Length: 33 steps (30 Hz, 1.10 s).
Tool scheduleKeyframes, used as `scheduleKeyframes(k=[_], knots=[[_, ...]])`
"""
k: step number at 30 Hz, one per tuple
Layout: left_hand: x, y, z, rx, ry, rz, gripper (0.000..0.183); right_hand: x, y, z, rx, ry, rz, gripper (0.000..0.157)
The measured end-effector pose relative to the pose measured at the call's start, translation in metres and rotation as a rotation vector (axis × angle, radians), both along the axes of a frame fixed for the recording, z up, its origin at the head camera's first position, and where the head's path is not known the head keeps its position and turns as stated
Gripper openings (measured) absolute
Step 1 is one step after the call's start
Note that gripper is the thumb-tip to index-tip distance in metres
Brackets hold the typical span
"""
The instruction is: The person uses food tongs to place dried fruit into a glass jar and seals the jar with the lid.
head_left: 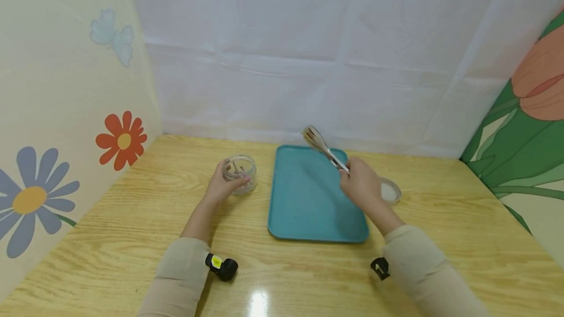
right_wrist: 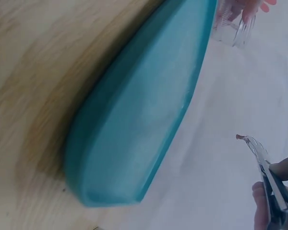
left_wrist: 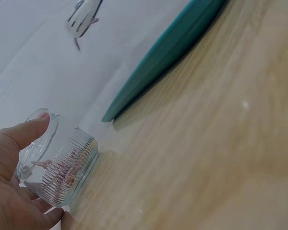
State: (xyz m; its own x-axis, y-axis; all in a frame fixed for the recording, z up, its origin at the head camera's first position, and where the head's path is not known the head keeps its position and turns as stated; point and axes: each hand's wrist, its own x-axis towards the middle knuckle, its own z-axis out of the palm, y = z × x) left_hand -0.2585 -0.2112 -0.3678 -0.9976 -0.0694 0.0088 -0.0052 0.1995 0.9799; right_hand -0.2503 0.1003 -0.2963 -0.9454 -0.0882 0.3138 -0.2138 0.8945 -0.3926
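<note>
My left hand grips a clear ribbed glass jar from its left side, the thumb across the rim. The jar stands uncapped on the table, left of the blue-green tray. Inside it lie small reddish-brown pieces, heaped near the bottom. Over the tray's right part, my right hand holds metal tongs raised, their slotted head pointing to the far left. In the right wrist view a small brownish piece shows at the tongs' tip.
A round lid lies on the wood-grain table to the right of the tray, partly behind my right hand. A white cloth hangs along the back, and flower-painted panels stand on both sides.
</note>
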Motion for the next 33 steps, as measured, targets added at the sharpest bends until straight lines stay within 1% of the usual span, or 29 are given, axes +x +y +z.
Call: scheduleKeyframes(k=[7,14,19,25,33], knots=[[0.0,0.0,0.0,-0.003,-0.004,0.001,0.088,0.004,-0.02,0.009,-0.029,0.014,0.044,0.012],[0.001,0.0,0.002,-0.006,-0.011,0.011,0.088,0.01,-0.039,0.015,-0.042,0.053,0.088,0.012],[0.001,0.0,0.002,-0.011,-0.007,0.012,0.088,0.012,-0.053,0.015,-0.038,0.057,0.125,0.012],[0.0,-0.001,0.001,-0.002,0.0,0.01,0.088,0.013,-0.073,0.012,-0.029,0.097,0.147,0.01],[-0.002,-0.001,-0.002,-0.001,0.017,0.011,0.09,0.017,-0.092,0.007,-0.017,0.062,0.157,0.011]])
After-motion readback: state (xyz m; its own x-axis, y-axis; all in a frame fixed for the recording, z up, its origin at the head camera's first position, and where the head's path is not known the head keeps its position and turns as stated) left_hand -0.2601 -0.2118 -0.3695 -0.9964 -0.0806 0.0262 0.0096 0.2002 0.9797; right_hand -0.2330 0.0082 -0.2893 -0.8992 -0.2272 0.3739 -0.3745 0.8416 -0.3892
